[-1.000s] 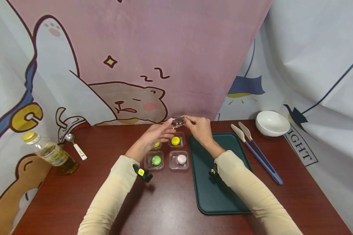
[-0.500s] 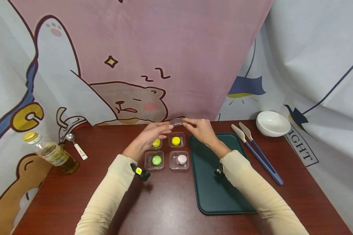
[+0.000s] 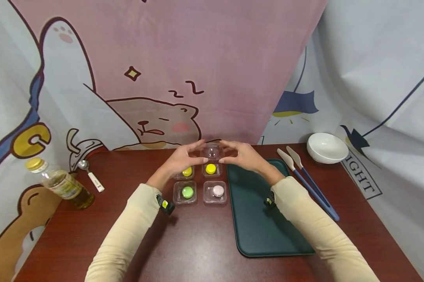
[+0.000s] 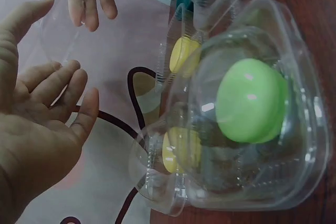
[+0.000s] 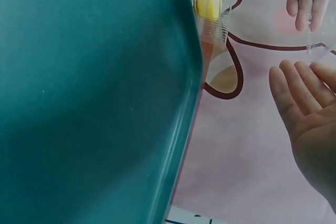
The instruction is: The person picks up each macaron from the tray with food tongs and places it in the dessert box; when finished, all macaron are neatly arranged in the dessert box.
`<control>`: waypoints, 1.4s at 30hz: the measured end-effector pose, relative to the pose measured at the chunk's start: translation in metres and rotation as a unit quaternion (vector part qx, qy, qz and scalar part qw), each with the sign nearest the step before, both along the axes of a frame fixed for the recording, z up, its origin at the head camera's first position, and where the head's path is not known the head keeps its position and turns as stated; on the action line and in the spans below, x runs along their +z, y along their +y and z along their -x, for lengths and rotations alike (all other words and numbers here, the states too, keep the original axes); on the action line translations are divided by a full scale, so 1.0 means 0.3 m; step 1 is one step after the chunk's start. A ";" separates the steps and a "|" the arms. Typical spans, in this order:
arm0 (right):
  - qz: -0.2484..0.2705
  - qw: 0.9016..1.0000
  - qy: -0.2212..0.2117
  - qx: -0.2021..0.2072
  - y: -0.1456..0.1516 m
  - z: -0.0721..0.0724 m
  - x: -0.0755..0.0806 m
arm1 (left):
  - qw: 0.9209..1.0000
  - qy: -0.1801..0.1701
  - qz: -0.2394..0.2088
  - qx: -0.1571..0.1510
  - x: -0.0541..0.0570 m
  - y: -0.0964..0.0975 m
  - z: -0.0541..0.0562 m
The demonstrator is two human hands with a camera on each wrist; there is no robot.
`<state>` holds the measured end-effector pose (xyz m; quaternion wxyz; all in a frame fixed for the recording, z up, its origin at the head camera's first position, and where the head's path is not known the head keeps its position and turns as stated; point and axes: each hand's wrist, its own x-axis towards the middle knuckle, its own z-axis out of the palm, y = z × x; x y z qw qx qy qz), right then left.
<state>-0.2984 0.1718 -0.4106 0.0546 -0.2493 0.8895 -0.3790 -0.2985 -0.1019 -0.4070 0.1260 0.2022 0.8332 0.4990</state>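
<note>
My left hand [image 3: 179, 159] and right hand [image 3: 246, 157] hold a clear domed plastic lid [image 3: 212, 152] between them, thumbs at its near edge and fingers at its far edge. It hangs above the back row of clear plastic boxes. One box below holds a yellow macaron [image 3: 210, 169]; a second yellow macaron [image 3: 187, 171] is partly hidden by my left hand. In front, a green macaron [image 3: 187, 192] and a pale pink macaron [image 3: 218, 191] sit in their own boxes. The left wrist view shows the green macaron [image 4: 249, 100] up close in its box.
A dark green tray [image 3: 261, 227] lies right of the boxes, under my right forearm. Beyond it are blue-handled tongs [image 3: 312, 190] and a white bowl [image 3: 327, 148]. At left stand an oil bottle [image 3: 65, 186] and a scoop [image 3: 92, 178]. A printed cloth [image 3: 233, 70] hangs behind.
The lid has turned from a steep tilt to showing its dome. Both hands have spread to grip its two sides, and my right forearm has shifted slightly right. The boxes have stayed put.
</note>
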 end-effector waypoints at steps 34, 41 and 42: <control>-0.108 0.994 0.000 0.005 -0.040 0.005 -0.099 | 0.971 0.104 0.215 0.016 -0.077 0.026 0.007; -0.124 0.992 0.000 0.011 -0.048 0.013 -0.123 | 0.953 0.108 0.283 0.019 -0.092 0.034 0.006; -0.128 0.992 0.001 0.013 -0.049 0.014 -0.125 | 0.950 0.110 0.292 0.017 -0.093 0.036 0.006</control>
